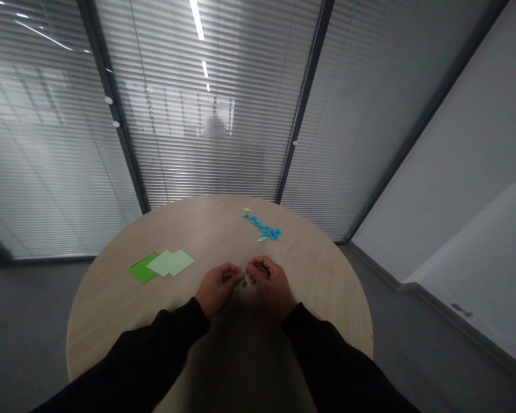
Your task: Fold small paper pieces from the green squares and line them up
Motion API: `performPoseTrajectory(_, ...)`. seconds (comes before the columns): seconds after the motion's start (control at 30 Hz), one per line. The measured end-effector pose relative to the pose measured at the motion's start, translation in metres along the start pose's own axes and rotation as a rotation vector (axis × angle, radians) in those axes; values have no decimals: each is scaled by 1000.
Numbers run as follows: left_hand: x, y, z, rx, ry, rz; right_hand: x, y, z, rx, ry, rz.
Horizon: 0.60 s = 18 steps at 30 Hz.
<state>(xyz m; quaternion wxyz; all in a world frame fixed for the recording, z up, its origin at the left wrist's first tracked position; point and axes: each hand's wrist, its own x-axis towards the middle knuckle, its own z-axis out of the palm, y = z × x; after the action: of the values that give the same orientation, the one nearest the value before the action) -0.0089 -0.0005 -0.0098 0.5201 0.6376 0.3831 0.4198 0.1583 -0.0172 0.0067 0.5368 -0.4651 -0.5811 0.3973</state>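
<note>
**A:** What do we have in the middle?

**B:** A small pale green folded paper piece [241, 283]. We hold it just above the round light wooden table [112, 321], near our own edge.

**A:** What could go wrong?

**B:** We think it could slip out and drop, because it is so tiny and only our fingertips grip it. If we squeeze too hard, it could crumple or tear.

**A:** Where is it in our fingers?

**B:** Our left hand [217, 289] and our right hand [272, 285] are both curled. Their tips pinch the paper from 2 sides. It sits between the 2 hands, and the fingers hide most of it.

**A:** What else do we see?

**B:** On the left lie 1 bright green paper square [141, 269] and 2 pale green paper squares [171, 262]. They overlap and are well apart from our hands. Farther back on the right is a row of little blue folded paper shapes [264, 228]. A tiny yellow folded shape [247, 210] sits at its far end. Behind the table are glass walls with grey blinds [198, 132].
</note>
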Motion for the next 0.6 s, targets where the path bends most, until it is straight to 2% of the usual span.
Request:
performPoseTrajectory(0.17, -2, 1, 2, 137, 136, 99, -1, 4, 4, -13, -52, 14)
performPoseTrajectory(0.3, -4, 6, 5, 137, 97, 138, 0, 6, 2, 84, -79, 61)
performPoseTrajectory(0.5, -2, 5, 2, 103, -29, 9, 3, 5, -3, 13, 56, -1)
performPoseTrajectory(0.6, 1, 4, 0, 76, -21, -57, 3, 4, -3, -7, 100, -29)
